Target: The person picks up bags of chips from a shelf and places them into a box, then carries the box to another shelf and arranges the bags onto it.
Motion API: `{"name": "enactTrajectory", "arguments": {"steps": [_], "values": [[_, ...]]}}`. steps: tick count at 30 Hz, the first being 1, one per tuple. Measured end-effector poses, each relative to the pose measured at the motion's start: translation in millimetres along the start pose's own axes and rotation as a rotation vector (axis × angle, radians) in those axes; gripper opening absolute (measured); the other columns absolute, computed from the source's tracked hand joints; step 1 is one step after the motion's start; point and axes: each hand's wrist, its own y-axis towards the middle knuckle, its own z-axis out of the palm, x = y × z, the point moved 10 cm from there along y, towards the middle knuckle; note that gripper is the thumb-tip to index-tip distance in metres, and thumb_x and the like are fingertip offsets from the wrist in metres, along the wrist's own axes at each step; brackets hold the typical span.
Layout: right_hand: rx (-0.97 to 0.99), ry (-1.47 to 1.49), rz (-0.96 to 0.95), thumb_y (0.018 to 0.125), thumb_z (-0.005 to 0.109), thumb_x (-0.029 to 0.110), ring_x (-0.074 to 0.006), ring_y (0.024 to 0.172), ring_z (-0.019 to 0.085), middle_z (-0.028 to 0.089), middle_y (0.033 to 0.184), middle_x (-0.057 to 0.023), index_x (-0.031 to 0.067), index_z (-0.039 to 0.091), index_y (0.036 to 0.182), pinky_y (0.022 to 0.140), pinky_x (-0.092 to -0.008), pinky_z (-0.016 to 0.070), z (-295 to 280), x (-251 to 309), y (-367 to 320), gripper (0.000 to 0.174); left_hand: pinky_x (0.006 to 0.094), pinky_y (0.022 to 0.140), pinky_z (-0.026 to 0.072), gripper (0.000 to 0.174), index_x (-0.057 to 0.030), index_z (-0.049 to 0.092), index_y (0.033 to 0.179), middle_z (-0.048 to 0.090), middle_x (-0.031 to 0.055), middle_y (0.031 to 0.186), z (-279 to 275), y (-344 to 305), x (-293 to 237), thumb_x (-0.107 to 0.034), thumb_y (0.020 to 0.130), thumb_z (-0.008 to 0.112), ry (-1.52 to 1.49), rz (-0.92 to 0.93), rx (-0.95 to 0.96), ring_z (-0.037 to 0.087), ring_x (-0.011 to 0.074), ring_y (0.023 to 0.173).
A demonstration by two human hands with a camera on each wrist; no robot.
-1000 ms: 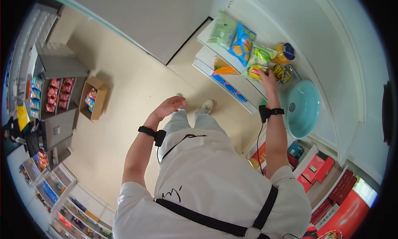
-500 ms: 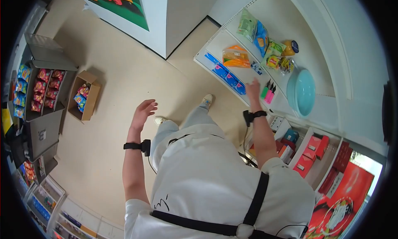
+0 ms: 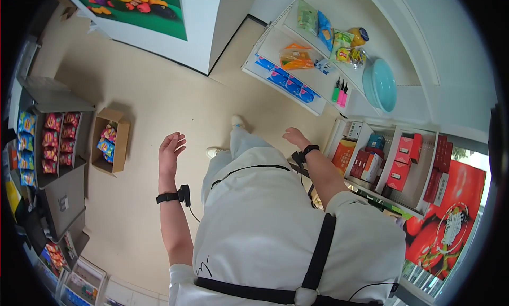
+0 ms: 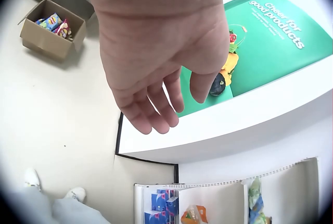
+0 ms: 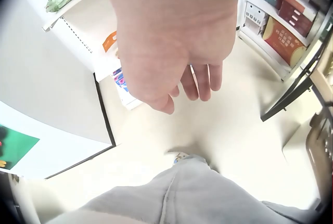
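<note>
Our left hand and right hand are loose and hold nothing. Nearest our right hand, blue, blocky packs with pink marks sit along the front edge of a low white shelf. We guess they're light and soft; we'd squeeze their sides gently.

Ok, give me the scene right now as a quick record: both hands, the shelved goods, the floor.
Left hand: empty, over the floor, fingers loosely bent
Right hand: empty, touching no goods
Upper goods: turquoise basin, jar with yellow contents, blue bag
Lower goods: orange bag, green pen, two pink pens, blue packs
Floor: open cardboard box holding chip packets
</note>
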Motion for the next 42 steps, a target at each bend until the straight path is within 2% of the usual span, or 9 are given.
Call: {"name": "enactTrajectory", "arguments": {"steps": [3,5,9,26,27,28,29,30,42], "values": [[0.001,-0.077,-0.076,0.085,0.07,0.029,-0.0313,0.104,0.071,0.073,0.11,-0.0194,0.0011,0.07,0.121,0.09,-0.0391,0.0564,7.2,14.4,13.0,0.046,0.0334,0.094,0.0539,0.034,-0.0037,0.063,0.13,0.071,0.0083,0.12,-0.7,12.0,-12.0,-0.029,0.107,0.058,0.0,0.012,0.028,0.067,0.0182,0.109],[0.145,-0.005,-0.137,0.087,0.062,0.029,-0.0346,0.079,0.073,0.073,0.081,-0.0203,0.0026,0.074,0.087,0.074,-0.048,0.0573,26.5,30.8,26.7,0.03,0.0333,0.093,0.0538,0.034,-0.0042,0.063,0.13,0.071,0.0079,0.12,-4.7,20.5,-19.6,-0.029,0.107,0.058,-0.016,0.018,0.047,0.067,0.018,0.109],[0.149,0.254,-0.084,0.088,0.058,0.026,-0.0241,0.061,0.066,0.068,0.069,-0.013,0.0012,0.068,0.077,0.056,-0.0398,0.0545,37.4,65.7,54.7,0.029,0.0326,0.092,0.0538,0.033,-0.0042,0.063,0.13,0.071,0.0076,0.119,-11.7,40.2,-44.7,-0.027,0.107,0.059,0.035,0.008,0.021,0.067,0.0181,0.108],[0.032,0.023,-0.54,0.086,0.055,0.019,-0.0425,0.074,0.068,0.069,0.079,-0.0238,0.0048,0.074,0.079,0.069,-0.0526,0.0545,7.9,285.9,122.0,0.025,0.034,0.091,0.0559,0.035,-0.0047,0.064,0.129,0.071,0.009,0.119,-51.3,88.9,-141.2,-0.031,0.105,0.061,0.057,0.066,0.014,0.068,0.019,0.107],[0.081,-0.124,-0.542,0.088,0.06,0.023,-0.0268,0.072,0.068,0.072,0.079,-0.0172,0.0054,0.075,0.093,0.069,-0.0423,0.0562,31.8,280.0,146.4,0.023,0.0338,0.091,0.0563,0.034,-0.005,0.064,0.128,0.071,0.0092,0.12,-56.7,89.4,-143.2,-0.03,0.105,0.061,0.046,0.079,0.024,0.069,0.0187,0.107],[-0.017,-0.028,-0.681,0.088,0.062,0.019,-0.0216,0.065,0.064,0.07,0.076,-0.0128,0.0056,0.075,0.093,0.063,-0.0394,0.0544,50.5,266.4,172.1,0.019,0.0328,0.09,0.0566,0.034,-0.0058,0.065,0.128,0.072,0.0085,0.119,-63.8,91.8,-140.0,-0.03,0.104,0.062,0.039,0.085,0.033,0.069,0.0176,0.107],[0.29,0.424,-0.489,0.09,0.063,0.016,-0.0162,0.062,0.061,0.068,0.075,-0.0066,0.0062,0.075,0.095,0.059,-0.0348,0.0524,93.7,231.0,218.5,0.016,0.0322,0.09,0.0563,0.033,-0.0061,0.065,0.127,0.073,0.0074,0.116,-73.6,89.5,-139.2,-0.03,0.104,0.062,0.023,0.077,0.022,0.069,0.0168,0.105],[0.206,0.197,-0.467,0.091,0.062,0.014,-0.0141,0.063,0.061,0.067,0.074,-0.0035,0.0055,0.074,0.095,0.058,-0.0311,0.0513,63.2,269.1,174.5,0.015,0.0322,0.09,0.0557,0.032,-0.0067,0.065,0.126,0.073,0.0062,0.115,-82.8,81.9,-141.6,-0.03,0.104,0.063,-0.012,0.07,0.019,0.069,0.0164,0.104],[0.487,0.068,-0.244,0.095,0.062,0.019,-0.0159,0.069,0.067,0.069,0.08,-0.0061,0.0023,0.07,0.101,0.061,-0.0297,0.0539,247.8,550.2,71.7,0.019,0.0311,0.08,0.055,0.024,-0.006,0.069,0.113,0.072,0.004,0.102,-444.7,63.3,-31.9,-0.025,0.099,0.062,-0.18,-0.033,-0.263,0.068,0.0138,0.093]]}}
